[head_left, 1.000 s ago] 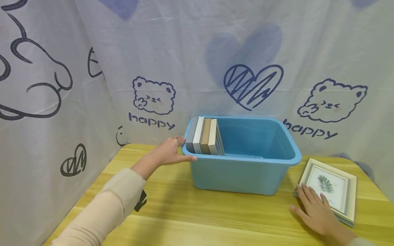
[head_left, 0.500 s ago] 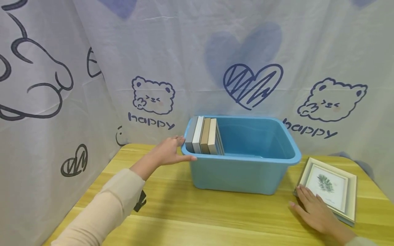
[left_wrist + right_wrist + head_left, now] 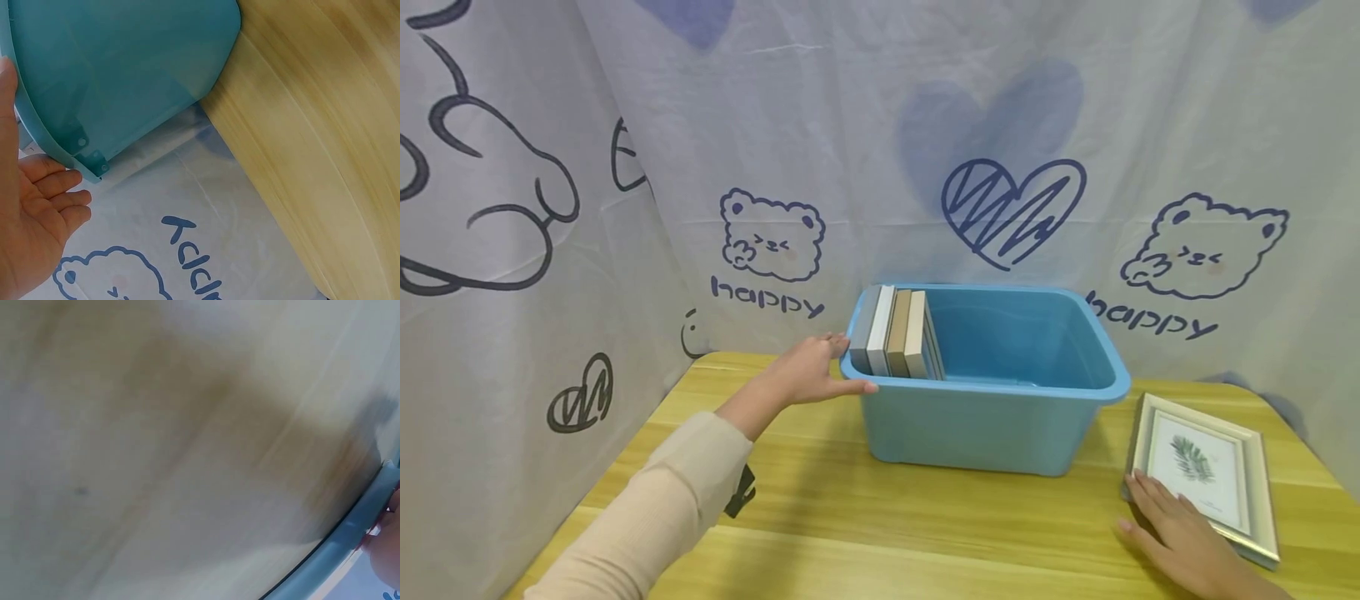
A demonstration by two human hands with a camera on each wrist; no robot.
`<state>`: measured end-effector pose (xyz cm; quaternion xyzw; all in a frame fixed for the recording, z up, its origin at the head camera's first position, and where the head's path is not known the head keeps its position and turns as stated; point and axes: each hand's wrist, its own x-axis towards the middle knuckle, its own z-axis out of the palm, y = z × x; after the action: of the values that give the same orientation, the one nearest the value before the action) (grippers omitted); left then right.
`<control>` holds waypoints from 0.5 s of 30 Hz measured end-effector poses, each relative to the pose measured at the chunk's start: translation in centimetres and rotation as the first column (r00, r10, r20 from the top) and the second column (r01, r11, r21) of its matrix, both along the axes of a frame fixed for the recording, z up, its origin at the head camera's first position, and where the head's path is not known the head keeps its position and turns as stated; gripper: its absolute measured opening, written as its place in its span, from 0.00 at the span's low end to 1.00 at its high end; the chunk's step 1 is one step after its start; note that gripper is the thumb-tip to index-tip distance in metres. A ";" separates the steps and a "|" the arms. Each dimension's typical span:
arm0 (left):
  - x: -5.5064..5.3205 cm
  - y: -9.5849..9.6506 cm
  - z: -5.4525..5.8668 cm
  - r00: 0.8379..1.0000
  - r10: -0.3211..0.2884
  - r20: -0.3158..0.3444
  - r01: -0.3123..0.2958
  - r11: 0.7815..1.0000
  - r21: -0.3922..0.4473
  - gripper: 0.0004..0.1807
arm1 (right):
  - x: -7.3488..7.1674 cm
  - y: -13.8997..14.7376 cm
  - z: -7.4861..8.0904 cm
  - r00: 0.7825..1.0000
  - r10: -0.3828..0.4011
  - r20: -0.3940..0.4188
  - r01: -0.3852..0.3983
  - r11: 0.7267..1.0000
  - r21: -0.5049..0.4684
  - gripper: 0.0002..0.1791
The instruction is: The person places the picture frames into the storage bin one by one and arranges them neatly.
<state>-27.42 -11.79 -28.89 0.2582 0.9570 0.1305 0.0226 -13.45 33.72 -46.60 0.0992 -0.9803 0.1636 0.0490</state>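
Note:
A light-blue plastic storage bin [image 3: 970,429] stands on the table, and several thin, upright books or frames [image 3: 891,333] lean together at its left end. My left hand [image 3: 808,368] holds the bin's near left corner, its thumb along the front rim and its fingers at the left rim. In the left wrist view the fingers [image 3: 57,184] bend loosely against the rim's outside. To the right of the bin, a cream picture frame [image 3: 1258,467] with a green leaf print lies face up. My right hand [image 3: 1183,533] rests on its near left edge, fingers extended and thumb apart.
A yellow wood-grain table [image 3: 865,533] carries everything. A pale printed curtain [image 3: 880,167] hangs close behind the bin, with another on the left. A small black object [image 3: 741,492] shows beside my left sleeve.
The picture frame has shifted slightly toward me and turned a little, with my right hand moving along with it. My left hand keeps its place at the bin.

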 end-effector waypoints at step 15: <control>0.0 -0.1 0.0 1.000 0.008 0.002 -0.008 1.000 -0.002 0.50 | 1.3 0.4 -1.5 1.000 0.012 -0.016 -0.012 0.999 -0.040 0.34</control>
<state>-27.40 -11.92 -28.93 0.2543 0.9581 0.1298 0.0233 -12.10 34.17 -48.11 0.1053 -0.9758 0.1826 0.0576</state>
